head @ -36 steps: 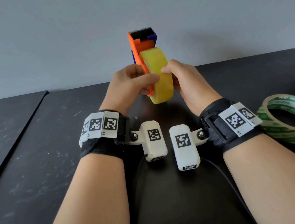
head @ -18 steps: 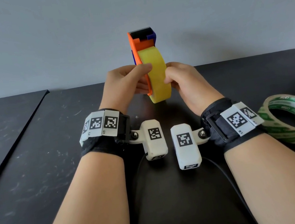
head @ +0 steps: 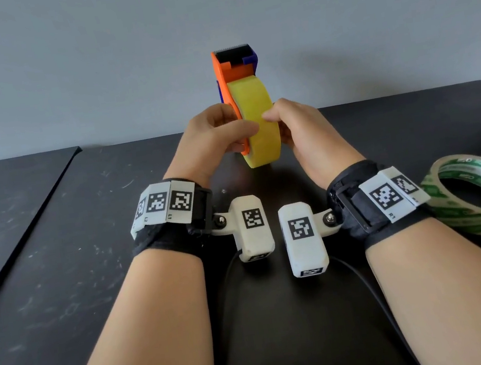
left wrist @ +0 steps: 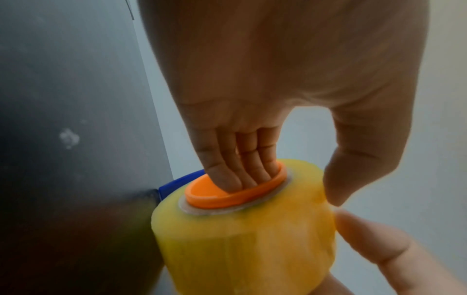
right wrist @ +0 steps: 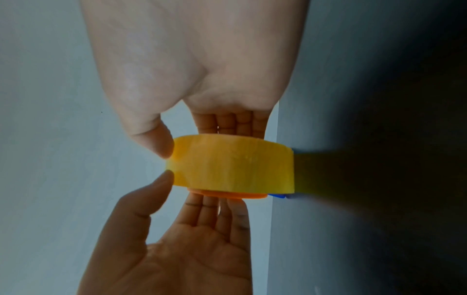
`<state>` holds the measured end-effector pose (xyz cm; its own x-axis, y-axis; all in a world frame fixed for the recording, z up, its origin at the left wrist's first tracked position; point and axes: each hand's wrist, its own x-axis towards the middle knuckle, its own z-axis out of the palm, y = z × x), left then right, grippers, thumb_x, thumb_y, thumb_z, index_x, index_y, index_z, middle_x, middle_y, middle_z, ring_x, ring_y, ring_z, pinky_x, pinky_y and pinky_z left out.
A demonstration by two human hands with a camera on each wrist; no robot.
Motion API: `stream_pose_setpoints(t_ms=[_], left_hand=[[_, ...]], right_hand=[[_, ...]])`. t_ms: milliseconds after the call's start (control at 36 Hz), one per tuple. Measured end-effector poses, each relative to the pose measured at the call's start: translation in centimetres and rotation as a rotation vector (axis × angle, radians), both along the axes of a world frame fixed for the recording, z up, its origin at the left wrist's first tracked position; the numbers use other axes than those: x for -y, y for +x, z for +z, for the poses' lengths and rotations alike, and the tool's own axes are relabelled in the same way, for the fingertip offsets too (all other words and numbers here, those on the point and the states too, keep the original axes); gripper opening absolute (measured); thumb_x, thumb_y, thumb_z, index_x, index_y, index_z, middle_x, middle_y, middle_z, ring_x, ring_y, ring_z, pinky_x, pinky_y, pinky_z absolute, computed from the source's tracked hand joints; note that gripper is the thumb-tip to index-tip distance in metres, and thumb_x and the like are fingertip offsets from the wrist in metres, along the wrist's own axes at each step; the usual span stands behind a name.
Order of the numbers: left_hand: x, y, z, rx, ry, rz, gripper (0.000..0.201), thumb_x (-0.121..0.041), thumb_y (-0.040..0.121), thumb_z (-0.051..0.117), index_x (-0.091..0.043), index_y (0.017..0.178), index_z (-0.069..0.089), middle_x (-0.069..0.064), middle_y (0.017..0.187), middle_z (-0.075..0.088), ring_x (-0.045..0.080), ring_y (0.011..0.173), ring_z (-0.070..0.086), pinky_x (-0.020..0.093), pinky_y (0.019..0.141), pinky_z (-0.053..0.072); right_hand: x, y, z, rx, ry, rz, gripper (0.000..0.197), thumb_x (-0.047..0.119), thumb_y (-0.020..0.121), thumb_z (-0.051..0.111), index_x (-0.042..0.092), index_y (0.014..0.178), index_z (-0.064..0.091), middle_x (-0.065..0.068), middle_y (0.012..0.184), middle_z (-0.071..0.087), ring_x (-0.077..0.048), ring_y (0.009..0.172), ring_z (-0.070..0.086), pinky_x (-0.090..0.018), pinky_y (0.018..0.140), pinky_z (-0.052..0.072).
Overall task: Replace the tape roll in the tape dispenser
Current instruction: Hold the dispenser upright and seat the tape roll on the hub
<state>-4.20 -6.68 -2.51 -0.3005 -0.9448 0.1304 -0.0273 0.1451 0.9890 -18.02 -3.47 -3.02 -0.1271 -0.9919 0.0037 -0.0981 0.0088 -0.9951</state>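
An orange tape dispenser [head: 225,74] with a black cutter on top stands upright above the black table. A yellow tape roll [head: 257,121] sits on its orange hub [left wrist: 235,191]. My left hand [head: 241,132] grips the dispenser from the left, its fingers [left wrist: 237,165] reaching into the hub and the thumb lying across the roll's rim. My right hand [head: 273,119] pinches the yellow roll [right wrist: 232,167] from the right, thumb on the near rim and fingers behind the far face. A green-printed tape roll [head: 478,192] lies flat on the table beside my right wrist.
The black table [head: 62,284] runs to a grey wall close behind the dispenser. A second black panel [head: 2,191] adjoins it on the left with a seam between them. Cables trail over the table between my forearms.
My left thumb went up on the roll's rim and has come back down to meet the right thumb. The yellow roll now sits squarer against the dispenser. The green roll has not moved.
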Motion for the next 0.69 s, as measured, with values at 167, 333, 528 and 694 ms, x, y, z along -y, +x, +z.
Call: stream_pose_setpoints(t_ms=[167,333,528,694], left_hand=[[-0.01,0.05,-0.04,-0.006,-0.028,0.045,0.048,-0.016,0.068,0.070,0.018,0.100,0.059,0.042,0.098,0.060,0.032,0.075,0.059,0.035,0.071,0.054],[0.44,0.02,-0.35,-0.007,-0.012,0.100,0.025,-0.017,0.070,0.069,0.002,0.085,0.068,0.023,0.081,0.064,0.029,0.069,0.061,0.036,0.072,0.055],[0.72,0.02,-0.48,-0.024,-0.006,0.165,0.012,-0.018,0.081,0.070,-0.006,0.078,0.070,0.016,0.074,0.066,0.026,0.062,0.063,0.033,0.066,0.057],[0.60,0.11,-0.44,-0.030,-0.005,0.136,0.020,-0.023,0.079,0.071,-0.003,0.082,0.071,0.021,0.079,0.066,0.027,0.065,0.063,0.029,0.063,0.056]], right_hand=[[-0.13,0.20,0.32,-0.030,0.017,0.023,0.047,0.044,0.056,0.056,0.016,0.094,0.059,-0.020,0.120,0.061,-0.035,0.116,0.057,-0.057,0.109,0.041],[-0.42,-0.09,-0.04,-0.089,-0.076,0.065,0.031,0.036,0.063,0.055,0.013,0.084,0.058,-0.012,0.097,0.061,-0.040,0.112,0.056,-0.060,0.107,0.040],[-0.22,-0.22,-0.40,-0.061,-0.101,0.091,0.028,0.021,0.068,0.052,0.005,0.089,0.060,-0.009,0.091,0.062,-0.029,0.096,0.059,-0.054,0.104,0.042],[0.07,-0.19,-0.48,-0.060,-0.065,0.053,0.028,0.042,0.056,0.058,0.020,0.073,0.063,-0.008,0.099,0.064,-0.031,0.107,0.061,-0.057,0.107,0.042]])
